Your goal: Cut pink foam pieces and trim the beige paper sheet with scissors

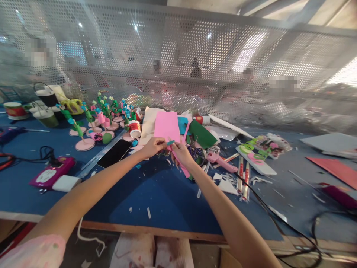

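My left hand (154, 146) and my right hand (180, 153) meet above the front of a heap of paper in the middle of the table. A small teal paper piece (170, 142) is pinched between the fingertips of both hands. Closed round a pink paper strip (183, 169), my right hand has one end of it hanging below the fingers. Just behind lies a pink paper sheet (166, 125) over a cream sheet (148, 124). A dark green sheet (202, 134) and a pink glue gun (222, 162) are to the right.
Paper flower models (85, 144) on round pink bases crowd the left, near a black phone (114, 153) and a purple power socket (52, 173). A white tray (258, 162) with green paper rings is on the right. A black cable (260, 201) crosses the right side; perforated metal (178, 63) stands behind.
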`<state>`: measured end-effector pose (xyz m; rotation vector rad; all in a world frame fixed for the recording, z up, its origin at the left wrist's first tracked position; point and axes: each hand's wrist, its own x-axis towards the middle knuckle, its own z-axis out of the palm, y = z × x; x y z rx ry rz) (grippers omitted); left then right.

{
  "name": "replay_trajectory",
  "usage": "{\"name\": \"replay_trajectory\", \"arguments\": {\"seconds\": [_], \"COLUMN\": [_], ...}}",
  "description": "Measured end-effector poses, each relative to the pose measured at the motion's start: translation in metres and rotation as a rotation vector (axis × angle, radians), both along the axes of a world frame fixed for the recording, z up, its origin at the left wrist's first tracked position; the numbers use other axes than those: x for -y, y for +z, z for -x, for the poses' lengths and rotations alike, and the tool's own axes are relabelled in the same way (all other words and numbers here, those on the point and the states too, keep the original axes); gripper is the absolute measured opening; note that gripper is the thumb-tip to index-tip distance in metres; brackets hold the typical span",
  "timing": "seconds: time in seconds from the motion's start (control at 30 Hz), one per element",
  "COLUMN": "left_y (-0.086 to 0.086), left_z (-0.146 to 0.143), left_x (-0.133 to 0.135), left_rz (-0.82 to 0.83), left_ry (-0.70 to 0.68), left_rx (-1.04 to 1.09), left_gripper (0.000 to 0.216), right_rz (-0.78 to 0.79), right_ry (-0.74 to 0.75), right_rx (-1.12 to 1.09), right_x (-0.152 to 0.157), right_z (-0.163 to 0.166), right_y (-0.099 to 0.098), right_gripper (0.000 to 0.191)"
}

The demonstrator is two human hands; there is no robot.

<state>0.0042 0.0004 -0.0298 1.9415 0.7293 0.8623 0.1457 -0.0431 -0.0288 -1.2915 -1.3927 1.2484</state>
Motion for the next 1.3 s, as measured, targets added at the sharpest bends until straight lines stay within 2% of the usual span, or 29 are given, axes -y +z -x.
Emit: {"name": "replay_trajectory", "arguments": {"seconds": [0.23, 0.37, 0.43, 0.53, 0.63, 0.77, 0.87, 1.07, 1.23, 1.3], "left_y": [0.000, 0.006, 0.007, 0.006, 0.003, 0.003, 0.004, 0.002, -0.004, -0.004], "left_z": [0.001, 0.001, 0.001, 0.001, 0.001, 0.002, 0.002, 0.000, -0.002, -0.003], "left_x": [-0.003, -0.001, -0.001, -0.002, -0.004, -0.005, -0.006, -0.007, -0.005, -0.004], "left_rz": [-0.014, 0.039, 0.052, 0.085, 0.170, 0.256, 0.237, 0.036, -0.091, -0.109], "left_ry": [0.054, 0.058, 0.051, 0.028, -0.003, -0.069, -0.065, 0.072, 0.228, 0.244], "left_rx": [0.099, 0.116, 0.113, 0.131, 0.156, 0.176, 0.167, 0.165, 0.145, 0.175], "left_gripper": [0.033, 0.034, 0.035, 0.035, 0.032, 0.028, 0.029, 0.031, 0.032, 0.033], "right_rz": [-0.059, -0.131, -0.250, -0.458, -0.533, -0.519, -0.451, -0.234, -0.244, -0.223], "right_ry": [-0.003, 0.139, 0.195, 0.115, 0.013, 0.033, 0.039, -0.024, -0.003, 0.004], "right_rx": [0.051, 0.057, 0.115, 0.306, 0.454, 0.454, 0.437, 0.252, 0.238, 0.226], "right_x": [0.001, 0.005, 0.006, 0.004, 0.001, 0.002, 0.004, 0.006, 0.006, 0.006], "right_z": [-0.006, -0.014, -0.016, -0.016, -0.015, -0.013, -0.011, -0.008, -0.007, -0.008], "right_y": [0.005, 0.008, 0.008, 0.006, 0.003, 0.003, 0.005, 0.002, 0.001, 0.001], "right_gripper": [0.033, 0.032, 0.031, 0.034, 0.034, 0.028, 0.028, 0.031, 0.033, 0.032]}}
